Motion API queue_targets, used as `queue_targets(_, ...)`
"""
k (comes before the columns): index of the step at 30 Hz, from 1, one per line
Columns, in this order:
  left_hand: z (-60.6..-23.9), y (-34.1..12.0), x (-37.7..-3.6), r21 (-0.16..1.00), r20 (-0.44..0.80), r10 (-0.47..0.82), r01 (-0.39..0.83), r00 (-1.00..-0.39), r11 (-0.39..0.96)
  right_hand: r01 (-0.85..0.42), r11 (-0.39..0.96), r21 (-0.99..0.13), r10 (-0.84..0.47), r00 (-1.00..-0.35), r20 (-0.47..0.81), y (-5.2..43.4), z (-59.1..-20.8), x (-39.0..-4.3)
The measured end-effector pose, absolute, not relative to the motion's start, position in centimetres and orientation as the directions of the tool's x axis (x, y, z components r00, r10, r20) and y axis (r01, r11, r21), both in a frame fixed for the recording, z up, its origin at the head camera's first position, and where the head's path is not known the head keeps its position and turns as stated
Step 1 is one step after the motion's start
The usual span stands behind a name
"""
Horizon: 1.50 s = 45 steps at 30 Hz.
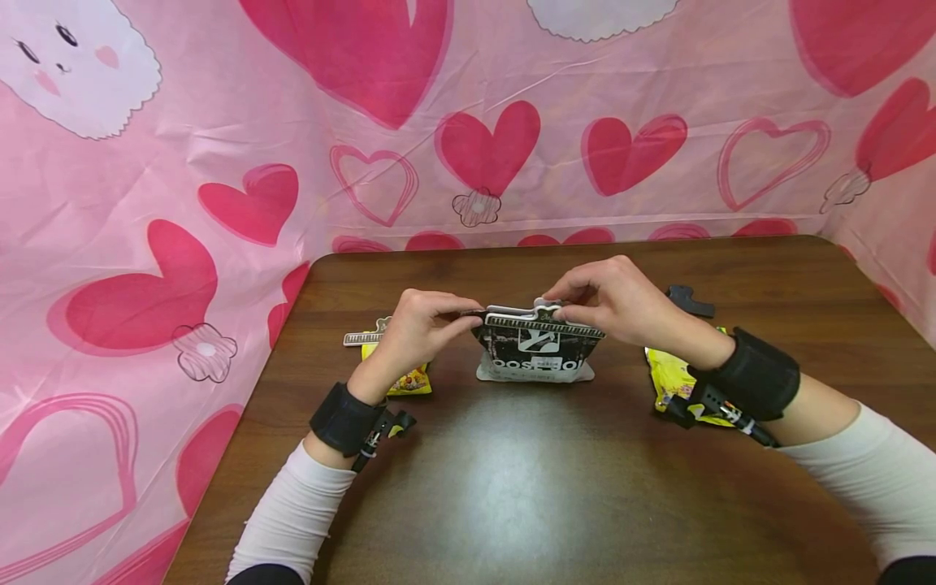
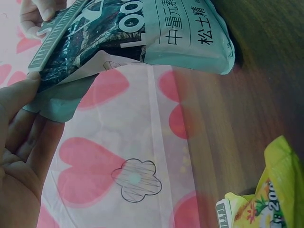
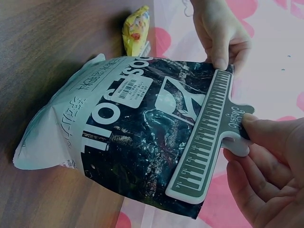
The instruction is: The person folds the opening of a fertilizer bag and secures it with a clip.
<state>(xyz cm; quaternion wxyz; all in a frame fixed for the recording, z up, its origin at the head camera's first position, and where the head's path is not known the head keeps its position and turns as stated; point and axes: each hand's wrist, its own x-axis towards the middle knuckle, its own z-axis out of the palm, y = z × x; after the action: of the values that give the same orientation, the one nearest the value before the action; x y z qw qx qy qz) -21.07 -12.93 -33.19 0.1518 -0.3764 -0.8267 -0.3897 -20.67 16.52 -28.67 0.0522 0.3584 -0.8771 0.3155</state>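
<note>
A black-and-white bag of soil [image 1: 537, 349] stands on the table in front of me, its lettering turned upside down in the head view. Across its top edge lies a long clip with a piano-key pattern [image 3: 202, 142]. My right hand [image 1: 621, 302] pinches the clip's handle tab between thumb and fingers. The left hand [image 1: 422, 329] pinches the bag's top corner, beside the clip's end. In the right wrist view, the clip's face lies flat along the bag's mouth.
Left of the bag, partly behind my left arm, lies a yellow packet [image 1: 414, 382] with another piano-key clip [image 1: 361, 338]. A second yellow packet [image 1: 669, 375] lies partly under my right forearm. Behind it sits a black object [image 1: 690, 301]. A pink heart-patterned cloth [image 1: 548, 219] hangs behind the table.
</note>
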Motion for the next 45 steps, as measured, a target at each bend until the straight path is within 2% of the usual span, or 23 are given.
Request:
queue_targets(24, -33.2, -13.1, -20.9, 0.539, 0.515, 0.509, 0.722, -0.69, 0.434, -0.586, 0.572, -0.574, -0.59, -0.78, 0.209, 16.6, -28.6, -20.4)
queue_targets(33, -33.5, -13.1, -21.0, 0.532, 0.527, 0.513, 0.733, -0.678, 0.424, -0.595, 0.527, -0.606, -0.619, -0.758, 0.206, 17.5, -29.3, -20.0)
queue_targets(45, -33.6, -12.6, -21.0, 0.544, 0.522, 0.514, 0.73, -0.681, 0.414, -0.522, 0.588, -0.618, -0.552, -0.817, 0.165, 19.6, -31.0, -19.6)
